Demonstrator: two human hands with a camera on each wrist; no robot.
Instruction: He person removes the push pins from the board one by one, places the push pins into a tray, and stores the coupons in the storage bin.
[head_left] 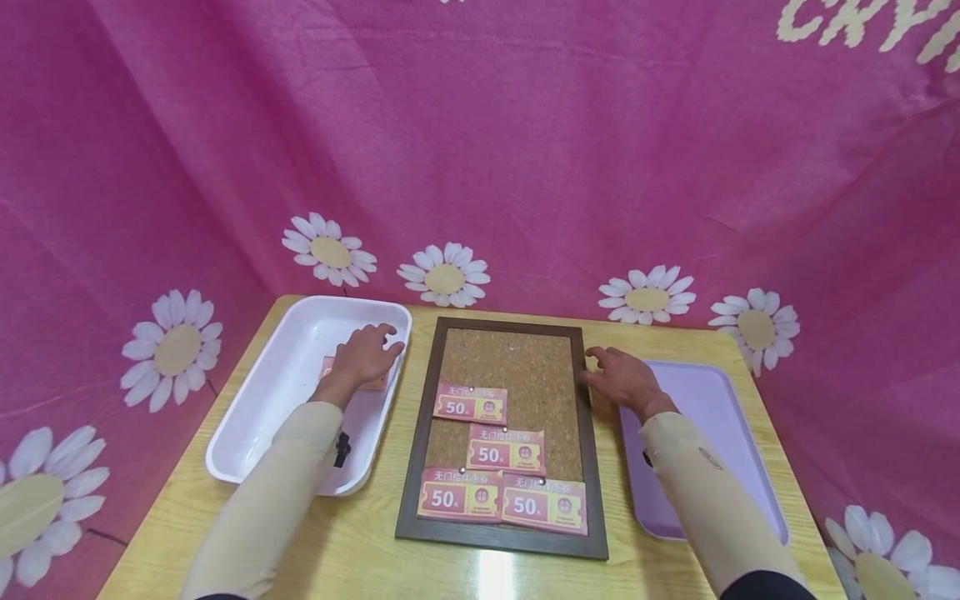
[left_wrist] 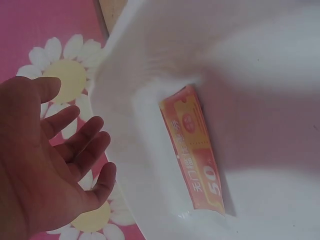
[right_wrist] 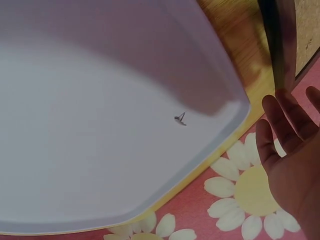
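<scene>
My left hand [head_left: 367, 352] hovers over the white basin [head_left: 258, 417] with loosely bent fingers and nothing held. Beneath it lies a red and yellow paper coupon [left_wrist: 192, 150] marked 50, inside the basin, partly hidden by the hand in the head view. My right hand [head_left: 624, 382] is beside the right edge of the framed cork board [head_left: 517, 354], its fingers slightly curled around no object. A single thumbtack [right_wrist: 180, 120] rests in the purple tray [head_left: 697, 400]. Several matching coupons [head_left: 487, 450] are on the board's lower half, each with a tack at its top edge.
The wooden table [head_left: 360, 542] carries the basin at left, the board in the middle and the tray at right. A pink cloth [head_left: 510, 167] with daisies hangs behind and along the sides. A dark strap piece [head_left: 342, 450] shows by the left wrist.
</scene>
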